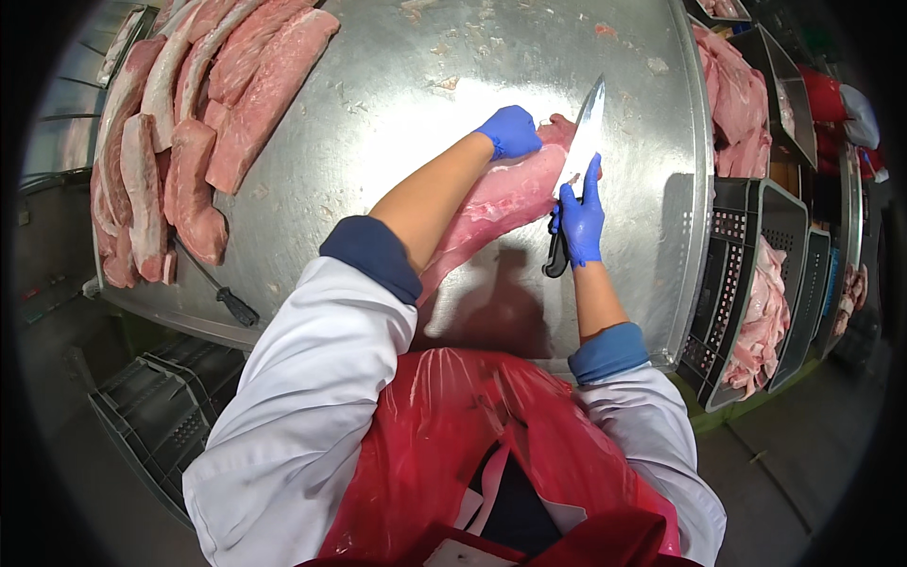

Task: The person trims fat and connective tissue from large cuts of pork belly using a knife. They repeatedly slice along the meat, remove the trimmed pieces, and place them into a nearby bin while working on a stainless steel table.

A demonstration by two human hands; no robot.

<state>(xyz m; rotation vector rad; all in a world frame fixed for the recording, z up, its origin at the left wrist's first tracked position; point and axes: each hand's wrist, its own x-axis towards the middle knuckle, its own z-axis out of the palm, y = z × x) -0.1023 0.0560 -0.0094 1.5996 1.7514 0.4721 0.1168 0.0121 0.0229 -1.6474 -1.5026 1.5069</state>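
A long piece of pork loin (pixel 496 200) lies slantwise on the steel table (pixel 397 104), its near part hidden under my left forearm. My left hand (pixel 511 132), in a blue glove, rests closed at the loin's far end with the fingers curled against the meat. In my right hand (pixel 583 225), also gloved in blue, is a knife (pixel 586 123) with a black handle. One finger points up along the blade, whose tip aims away from me. The blade stands at the loin's right edge; whether it touches the meat I cannot tell.
Several pork loins (pixel 274 90) are piled at the table's left, beside a sharpening steel (pixel 236 307). Crates of meat (pixel 756 312) line the right side, with another person's red sleeve (pixel 822 94) beyond. An open crate (pixel 156 406) stands on the floor at left.
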